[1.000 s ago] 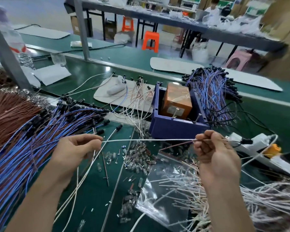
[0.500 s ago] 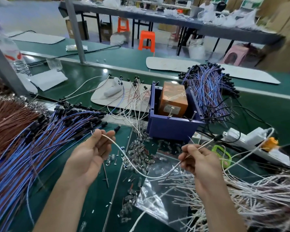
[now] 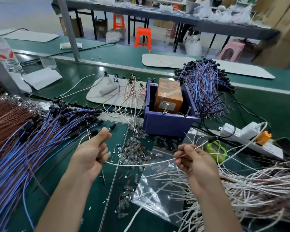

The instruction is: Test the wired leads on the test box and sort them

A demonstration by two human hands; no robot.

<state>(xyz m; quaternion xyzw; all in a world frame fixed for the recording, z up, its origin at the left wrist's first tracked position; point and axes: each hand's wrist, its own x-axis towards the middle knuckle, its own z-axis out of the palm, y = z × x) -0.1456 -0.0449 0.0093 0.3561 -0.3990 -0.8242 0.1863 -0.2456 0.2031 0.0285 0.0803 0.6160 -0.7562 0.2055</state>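
My left hand (image 3: 92, 154) grips one end of a white lead (image 3: 141, 164) that sags across to my right hand (image 3: 193, 162), which pinches its other end with bare tips pointing up right. The purple test box (image 3: 167, 124) with an orange block (image 3: 168, 95) inside stands just beyond both hands. A big pile of blue and brown leads (image 3: 32, 148) with black ends lies at the left. White leads (image 3: 251, 186) are heaped at the right, and another blue bundle (image 3: 206, 86) lies behind the box.
Small clear bulbs (image 3: 136, 153) and a clear plastic bag (image 3: 159, 186) lie between my hands. A white power strip (image 3: 244, 133) with an orange plug, a green gadget (image 3: 216, 150), a white mat (image 3: 110, 92) and a grey post (image 3: 69, 29) stand around.
The lead, taut a second ago, now sags between my hands. My left hand has curled round its end and both hands have drawn closer together and lower.
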